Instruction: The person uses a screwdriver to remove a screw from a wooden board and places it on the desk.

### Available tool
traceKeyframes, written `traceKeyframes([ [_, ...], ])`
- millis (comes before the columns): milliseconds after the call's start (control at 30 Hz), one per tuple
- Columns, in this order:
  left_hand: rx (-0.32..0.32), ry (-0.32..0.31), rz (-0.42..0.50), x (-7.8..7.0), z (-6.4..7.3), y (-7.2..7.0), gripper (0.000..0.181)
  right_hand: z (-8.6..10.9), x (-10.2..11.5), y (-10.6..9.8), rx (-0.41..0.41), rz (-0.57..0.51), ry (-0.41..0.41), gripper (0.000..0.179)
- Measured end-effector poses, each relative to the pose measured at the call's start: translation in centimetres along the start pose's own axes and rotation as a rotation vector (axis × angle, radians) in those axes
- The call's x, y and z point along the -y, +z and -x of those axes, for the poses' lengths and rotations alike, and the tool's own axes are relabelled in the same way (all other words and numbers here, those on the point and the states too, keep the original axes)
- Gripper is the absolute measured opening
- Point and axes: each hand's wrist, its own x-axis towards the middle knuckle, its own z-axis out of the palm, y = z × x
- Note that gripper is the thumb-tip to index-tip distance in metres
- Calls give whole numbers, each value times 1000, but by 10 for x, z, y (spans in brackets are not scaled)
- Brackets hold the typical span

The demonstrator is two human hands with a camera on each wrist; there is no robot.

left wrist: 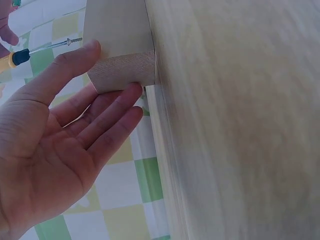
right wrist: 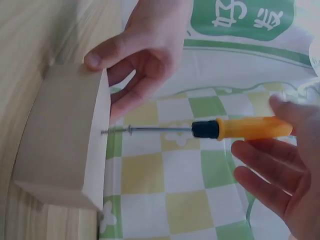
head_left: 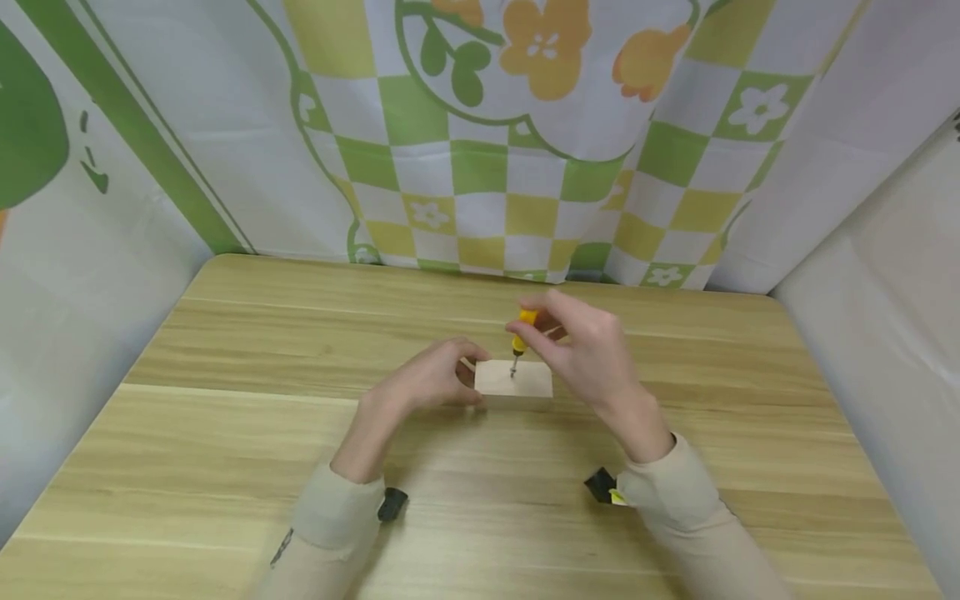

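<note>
A pale wooden block lies on the table, and my left hand holds its left end between thumb and fingers. In the left wrist view, the thumb is on one edge of the block and the fingertips touch its end. My right hand pinches the yellow handle of a screwdriver with a black collar. Its thin metal shaft reaches down to a screw, which stands out from the block's top face. The screw's tip meets the wood near the middle, with most of the thread showing.
The wood-grain table extends around both hands. Behind it hangs a green, yellow and white checked cloth with flowers, and pale sheets stand at both sides. Small black devices sit at both wrists.
</note>
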Motion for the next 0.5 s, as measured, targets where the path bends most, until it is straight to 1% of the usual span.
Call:
traceKeyframes([
  [133, -4, 2, -6, 0, 1, 0, 60, -2, 4, 4, -26, 44, -8, 21],
  [367, -7, 19, -30, 2, 1, 0, 59, -2, 9, 7, 5, 69, -5, 20],
  [500, -5, 39, -56, 3, 1, -1, 59, -4, 11, 6, 14, 78, -4, 19],
])
